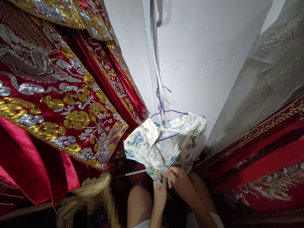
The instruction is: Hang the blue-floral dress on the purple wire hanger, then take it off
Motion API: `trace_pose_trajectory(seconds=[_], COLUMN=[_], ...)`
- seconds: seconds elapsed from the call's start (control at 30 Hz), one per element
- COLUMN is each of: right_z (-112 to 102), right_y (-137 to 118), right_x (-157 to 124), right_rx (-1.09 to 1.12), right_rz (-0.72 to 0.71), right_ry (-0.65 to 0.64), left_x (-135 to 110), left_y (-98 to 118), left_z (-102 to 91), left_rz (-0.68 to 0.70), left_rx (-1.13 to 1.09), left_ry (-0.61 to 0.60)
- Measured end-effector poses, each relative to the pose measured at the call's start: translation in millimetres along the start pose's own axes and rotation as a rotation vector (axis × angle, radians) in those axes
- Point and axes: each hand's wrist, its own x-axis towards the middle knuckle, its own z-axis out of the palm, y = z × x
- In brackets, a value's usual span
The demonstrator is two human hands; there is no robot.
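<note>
A cream garment with blue and green flowers point(163, 142) hangs on a purple wire hanger point(161, 107) against the white wall. My left hand point(159, 193) and my right hand point(179, 180) meet at the garment's lower edge. Both pinch the floral cloth with closed fingers, close together. The lower part of the garment bunches between them and hides the fingertips in part.
Red garments with gold and silver embroidery point(59, 95) hang at the left. More red embroidered cloth point(266, 158) and a sheer beaded fabric point(273, 69) hang at the right. A white cable point(152, 41) runs down the wall. A cream quilted bag point(92, 186) sits low left.
</note>
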Motion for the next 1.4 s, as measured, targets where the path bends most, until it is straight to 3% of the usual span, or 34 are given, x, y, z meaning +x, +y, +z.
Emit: trace_pose_trajectory(seconds=[0.1,0.17,0.2,0.23,0.3,0.37,0.43,0.7,0.9,1.03,1.23,1.33,1.4], right_z=[3.5,3.3,2.5,1.5,-0.8,-2.9,-4.4,-14.7,-41.3,-50.9,-41.6,-40.3,-43.9], right_y=[-6.4,-2.1,1.8,6.1,13.2,15.7,13.4,-0.7,-14.1,-53.0,-123.9,-136.0,-137.3], right_x=[0.3,-1.4,-2.1,-2.6,-3.5,-5.0,-7.4,-17.8,-12.7,15.1,60.5,70.6,72.7], right_rx=[-0.013,0.015,0.038,0.065,0.111,0.121,0.098,0.102,0.137,0.124,0.137,0.161,0.154], right_rz=[-0.005,0.004,0.009,0.015,0.028,0.017,-0.001,-0.052,-0.077,-0.183,-0.393,-0.408,-0.417], right_ry=[0.006,0.022,0.028,0.028,0.008,-0.024,-0.056,-0.162,-0.083,-0.007,-0.016,0.006,-0.004], left_x=[3.9,1.4,-1.8,-6.1,-17.2,-28.3,-35.1,-34.9,-58.9,-58.2,-40.3,-24.9,-9.7], left_y=[-11.1,-18.3,-21.5,-24.3,-27.5,-25.8,-18.6,20.7,10.2,0.8,2.7,18.1,44.4], left_z=[-2.3,-5.7,-7.2,-8.1,-7.6,-3.8,1.2,9.5,23.6,24.2,32.2,35.2,34.4], left_rz=[0.085,0.231,0.314,0.387,0.452,0.403,0.346,0.408,0.523,0.564,0.567,0.555,0.541], left_rx=[0.017,0.081,0.132,0.183,0.25,0.241,0.208,0.231,0.371,0.468,0.517,0.543,0.564], left_ry=[0.256,0.446,0.477,0.45,0.257,0.052,-0.035,-0.008,-0.091,-0.172,-0.257,-0.376,-0.51])
